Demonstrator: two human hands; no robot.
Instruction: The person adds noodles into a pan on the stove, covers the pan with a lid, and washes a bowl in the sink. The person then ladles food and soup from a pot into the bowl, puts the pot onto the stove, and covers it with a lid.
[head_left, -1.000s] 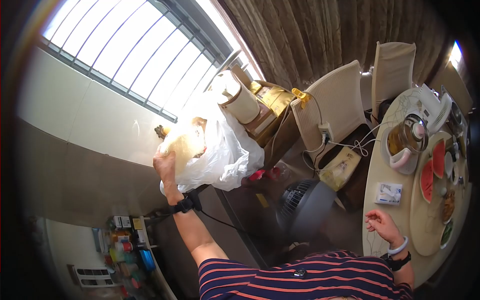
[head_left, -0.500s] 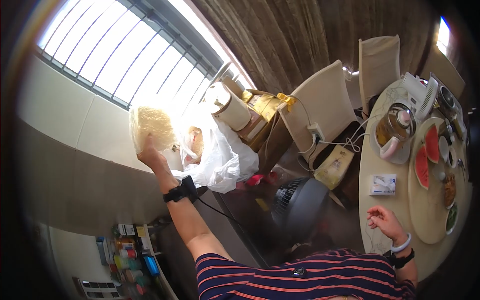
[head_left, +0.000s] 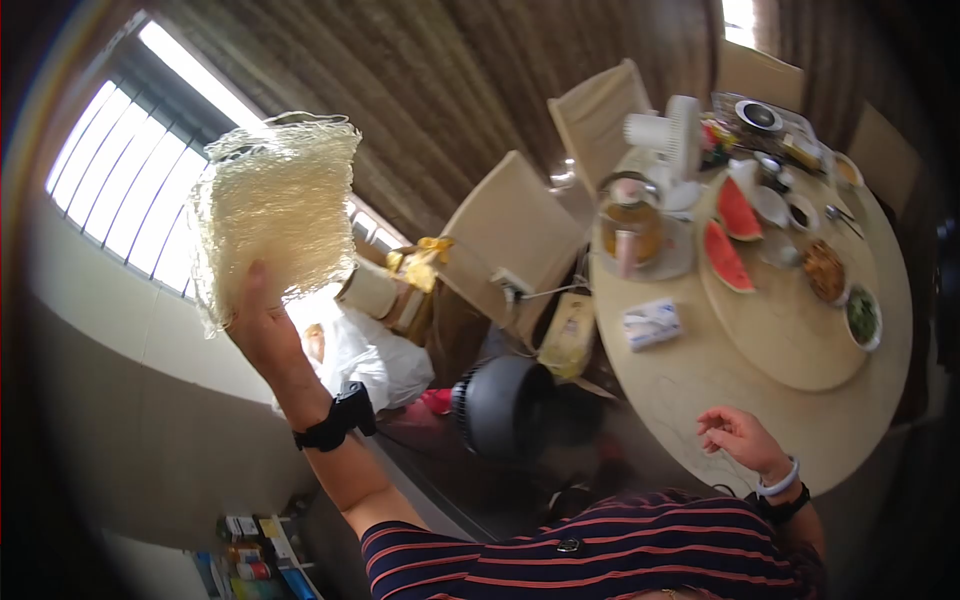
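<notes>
My left hand (head_left: 268, 325), raised at the left, grips the lower part of a pale yellow, translucent block of thin strands (head_left: 285, 205). The block looks like dried noodles and seems to be in clear wrapping. Below and to the right of it lies a white plastic bag (head_left: 375, 360), its top washed out by window light. Over the near edge of the round table (head_left: 650, 395), my right hand (head_left: 738, 437) hangs with its fingers loosely curled and apart, nothing in them. A tissue pack (head_left: 652, 324) is the nearest thing to it on the table.
A black fan (head_left: 500, 405) stands between the bag and the table. The table bears a glass kettle (head_left: 630, 225), watermelon slices (head_left: 727, 257), a white fan (head_left: 680, 135) and several dishes. Beyond the black fan are a chair (head_left: 515, 240) and a power strip (head_left: 512, 284) with cables.
My left hand has lifted the block up and away from the white bag. The view has turned toward the table, which now shows more fully. My right hand keeps its loose curl.
</notes>
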